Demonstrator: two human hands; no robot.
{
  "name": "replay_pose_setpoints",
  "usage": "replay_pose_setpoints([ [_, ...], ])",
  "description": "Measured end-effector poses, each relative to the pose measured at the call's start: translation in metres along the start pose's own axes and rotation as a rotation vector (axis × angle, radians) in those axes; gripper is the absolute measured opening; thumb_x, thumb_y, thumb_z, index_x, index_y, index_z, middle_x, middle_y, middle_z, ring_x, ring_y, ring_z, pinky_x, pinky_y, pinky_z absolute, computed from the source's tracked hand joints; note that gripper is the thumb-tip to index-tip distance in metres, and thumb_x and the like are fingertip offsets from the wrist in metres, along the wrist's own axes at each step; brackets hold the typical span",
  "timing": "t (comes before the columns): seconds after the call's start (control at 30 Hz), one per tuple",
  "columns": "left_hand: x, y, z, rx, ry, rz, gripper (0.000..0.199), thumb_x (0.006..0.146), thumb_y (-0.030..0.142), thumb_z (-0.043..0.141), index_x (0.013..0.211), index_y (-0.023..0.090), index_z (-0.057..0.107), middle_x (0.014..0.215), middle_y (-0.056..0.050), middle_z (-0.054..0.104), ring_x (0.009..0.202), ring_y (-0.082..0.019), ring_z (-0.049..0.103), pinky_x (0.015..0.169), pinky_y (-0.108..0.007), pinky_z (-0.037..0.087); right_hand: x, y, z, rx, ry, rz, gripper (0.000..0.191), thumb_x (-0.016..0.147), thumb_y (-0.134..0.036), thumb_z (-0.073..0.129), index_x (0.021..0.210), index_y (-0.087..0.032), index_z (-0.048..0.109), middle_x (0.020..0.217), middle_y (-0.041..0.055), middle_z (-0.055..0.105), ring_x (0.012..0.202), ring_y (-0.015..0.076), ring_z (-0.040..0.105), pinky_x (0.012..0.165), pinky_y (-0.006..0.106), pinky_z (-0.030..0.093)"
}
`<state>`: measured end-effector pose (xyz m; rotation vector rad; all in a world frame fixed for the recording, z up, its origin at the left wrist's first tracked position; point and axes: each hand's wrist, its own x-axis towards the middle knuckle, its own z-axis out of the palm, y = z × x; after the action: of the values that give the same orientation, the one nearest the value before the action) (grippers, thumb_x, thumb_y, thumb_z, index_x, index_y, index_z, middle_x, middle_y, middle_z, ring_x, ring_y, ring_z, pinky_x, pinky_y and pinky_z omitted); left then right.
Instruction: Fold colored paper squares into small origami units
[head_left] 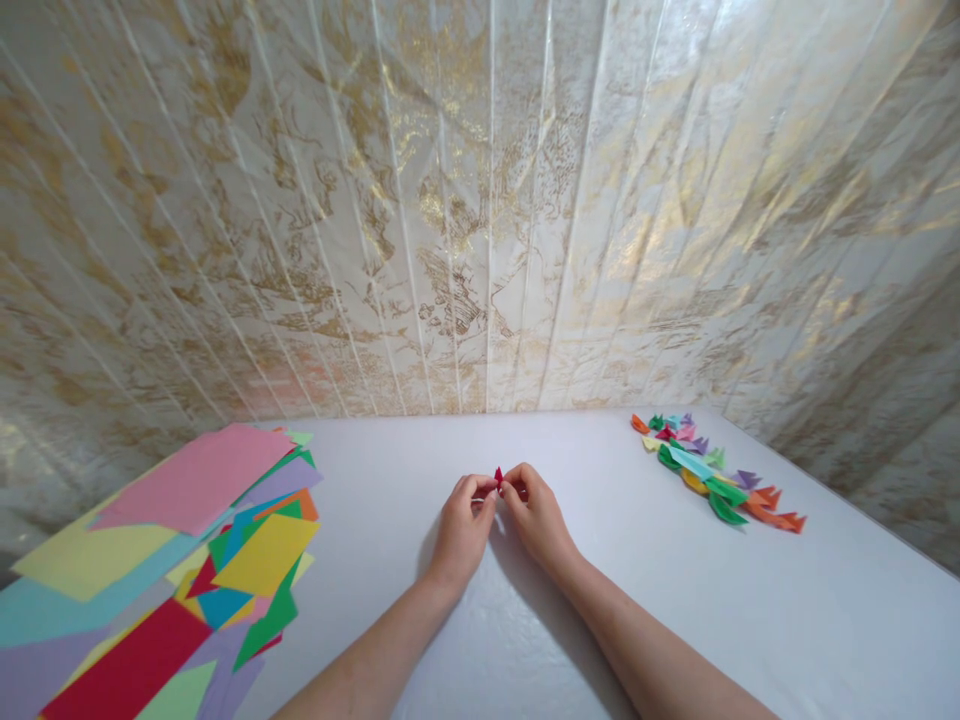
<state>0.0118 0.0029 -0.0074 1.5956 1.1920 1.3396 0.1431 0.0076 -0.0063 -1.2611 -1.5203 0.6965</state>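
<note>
A small red folded paper piece (499,478) is pinched between the fingertips of both hands, above the middle of the white table (360,560). My left hand (466,520) holds it from the left, thumb and forefinger closed on it. From the right, my right hand (534,512) grips it in the same way, its fingertips nearly touching those of the left. Only the pointed red tip shows above the fingers; the rest is mostly hidden.
Coloured paper sheets lie spread at the left, with a pink sheet (210,475), a yellow one (268,552) and a red one (131,665). Several small folded paper pieces (726,490) are grouped at the right. A gold-patterned curtain (465,220) hangs behind the table.
</note>
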Motion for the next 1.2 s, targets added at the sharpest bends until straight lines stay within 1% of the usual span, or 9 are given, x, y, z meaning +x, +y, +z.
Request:
replay_pose_setpoints([
  [0.17, 0.002, -0.005, 0.001, -0.099, 0.016, -0.079, 0.012, 0.081, 0.027, 0.059, 0.090, 0.019, 0.059, 0.093, -0.004, 0.066, 0.088, -0.017, 0.064, 0.080, -0.030, 0.052, -0.003, -0.004, 0.002, 0.042, -0.055, -0.046, 0.011, 0.087, -0.025, 0.047, 0.086, -0.021, 0.057, 0.087, 0.0036, 0.063, 0.082, 0.0189, 0.060, 0.077, 0.032, 0.047],
  [0.37, 0.007, -0.012, -0.001, -0.131, 0.087, -0.108, 0.014, 0.077, 0.031, 0.064, 0.079, 0.020, 0.056, 0.078, -0.001, 0.064, 0.076, -0.016, 0.062, 0.076, -0.028, 0.050, -0.004, -0.011, -0.001, 0.053, -0.089, -0.053, 0.011, 0.086, -0.025, 0.049, 0.081, -0.022, 0.059, 0.083, 0.0033, 0.062, 0.081, 0.0193, 0.059, 0.076, 0.033, 0.047],
  [0.47, 0.009, -0.015, -0.002, -0.164, 0.063, -0.137, 0.016, 0.076, 0.033, 0.064, 0.077, 0.020, 0.056, 0.076, 0.000, 0.063, 0.073, -0.016, 0.060, 0.074, -0.028, 0.049, -0.003, -0.009, -0.001, 0.056, -0.035, -0.051, 0.004, 0.083, -0.023, 0.051, 0.085, -0.022, 0.055, 0.088, 0.0041, 0.059, 0.081, 0.0188, 0.058, 0.075, 0.033, 0.049],
  [0.5, 0.010, -0.015, -0.002, -0.176, 0.052, -0.139, 0.016, 0.076, 0.033, 0.064, 0.077, 0.020, 0.056, 0.075, 0.000, 0.062, 0.072, -0.015, 0.060, 0.073, -0.028, 0.049, -0.003, -0.008, -0.001, 0.063, -0.023, -0.057, 0.006, 0.083, -0.023, 0.052, 0.088, -0.022, 0.055, 0.092, 0.0045, 0.058, 0.082, 0.0185, 0.058, 0.075, 0.032, 0.049],
  [0.6, 0.010, -0.016, -0.002, -0.202, 0.020, -0.126, 0.014, 0.075, 0.030, 0.063, 0.077, 0.019, 0.056, 0.075, 0.001, 0.061, 0.071, -0.015, 0.059, 0.073, -0.027, 0.048, -0.002, -0.006, 0.000, 0.088, -0.053, -0.070, 0.011, 0.083, -0.022, 0.052, 0.093, -0.022, 0.055, 0.096, 0.0048, 0.057, 0.084, 0.0177, 0.058, 0.076, 0.032, 0.050],
  [0.67, 0.010, -0.016, -0.001, -0.218, 0.000, -0.121, 0.012, 0.075, 0.029, 0.063, 0.078, 0.019, 0.056, 0.076, 0.001, 0.061, 0.072, -0.014, 0.059, 0.073, -0.027, 0.048, -0.003, -0.006, 0.000, 0.097, -0.073, -0.070, 0.010, 0.083, -0.021, 0.051, 0.091, -0.022, 0.056, 0.095, 0.0043, 0.056, 0.084, 0.0174, 0.058, 0.077, 0.032, 0.050],
  [0.8, 0.009, -0.014, -0.001, -0.221, -0.034, -0.136, 0.011, 0.074, 0.027, 0.063, 0.080, 0.019, 0.057, 0.077, 0.001, 0.064, 0.074, -0.015, 0.060, 0.075, -0.028, 0.048, -0.003, -0.008, 0.000, 0.100, -0.064, -0.087, 0.007, 0.082, -0.019, 0.051, 0.086, -0.022, 0.056, 0.091, 0.0038, 0.057, 0.085, 0.0178, 0.057, 0.077, 0.033, 0.050],
  [0.97, 0.010, -0.011, -0.002, -0.207, -0.052, -0.145, 0.012, 0.074, 0.029, 0.063, 0.079, 0.019, 0.059, 0.076, 0.001, 0.064, 0.074, -0.015, 0.061, 0.074, -0.028, 0.048, -0.002, -0.003, -0.001, 0.104, -0.090, -0.117, 0.010, 0.081, -0.017, 0.049, 0.085, -0.022, 0.057, 0.089, 0.0035, 0.057, 0.085, 0.0177, 0.056, 0.076, 0.031, 0.048],
  [1.2, 0.010, -0.011, -0.004, -0.245, -0.057, -0.170, 0.014, 0.073, 0.030, 0.065, 0.080, 0.018, 0.061, 0.078, -0.001, 0.067, 0.076, -0.016, 0.063, 0.076, -0.029, 0.050, 0.002, 0.004, 0.000, 0.181, -0.108, -0.048, 0.004, 0.080, -0.022, 0.054, 0.079, -0.020, 0.057, 0.076, 0.0004, 0.057, 0.072, 0.0157, 0.052, 0.068, 0.028, 0.043],
])
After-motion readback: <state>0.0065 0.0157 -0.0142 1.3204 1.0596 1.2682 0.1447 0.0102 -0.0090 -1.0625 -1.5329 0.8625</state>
